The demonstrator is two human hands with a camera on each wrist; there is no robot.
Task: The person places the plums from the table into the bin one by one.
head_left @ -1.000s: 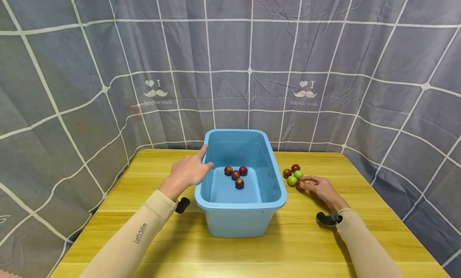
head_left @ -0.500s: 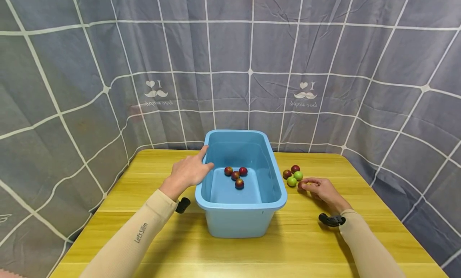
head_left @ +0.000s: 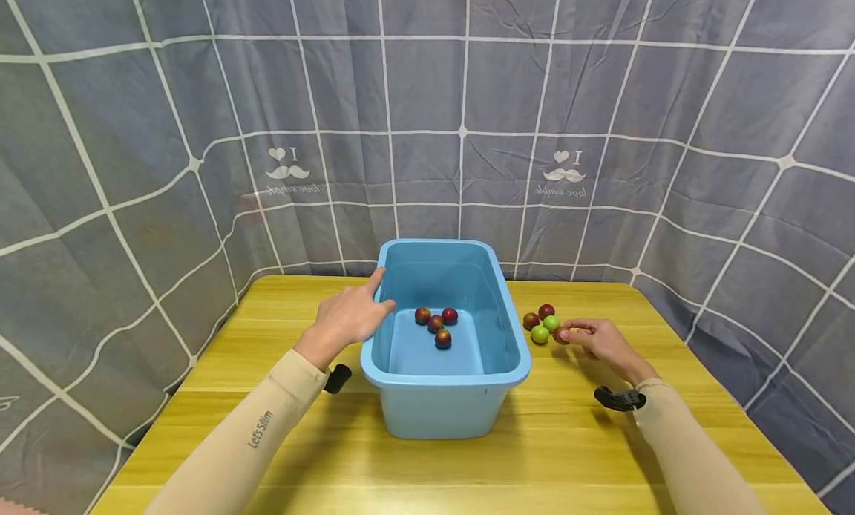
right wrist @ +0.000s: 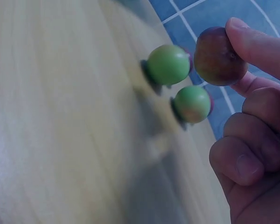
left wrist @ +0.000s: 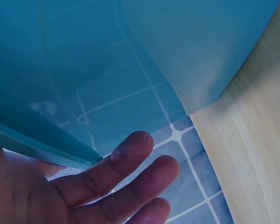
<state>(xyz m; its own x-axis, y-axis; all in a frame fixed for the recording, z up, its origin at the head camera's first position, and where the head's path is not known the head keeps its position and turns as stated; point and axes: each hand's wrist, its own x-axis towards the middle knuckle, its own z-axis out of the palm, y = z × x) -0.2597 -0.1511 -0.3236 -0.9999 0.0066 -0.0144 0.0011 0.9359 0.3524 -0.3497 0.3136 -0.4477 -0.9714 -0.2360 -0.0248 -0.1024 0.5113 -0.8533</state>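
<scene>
Between thumb and index finger my right hand (head_left: 604,346) pinches a dark red plum (right wrist: 218,57), its other fingers curled beneath in the right wrist view. Two green plums (right wrist: 168,64) lie just beyond it on the wood, with two more dark red plums (head_left: 538,316) behind them in the head view. My left hand (head_left: 349,316) rests on the left rim of a blue plastic tub (head_left: 437,381). Its thumb reaches over the inside, while straight fingers (left wrist: 144,179) extend outside below the rim in the left wrist view. Several red plums (head_left: 436,323) sit on the tub's floor.
The tub stands mid-way along a yellow wooden table (head_left: 294,441), its right wall between the loose plums and those inside. A grey curtain (head_left: 427,92) with white grid lines surrounds the table's back and sides.
My right hand has raised the dark red plum slightly off the tabletop, its wrist shifting a little to the right and up. My left hand and the tub have stayed in place.
</scene>
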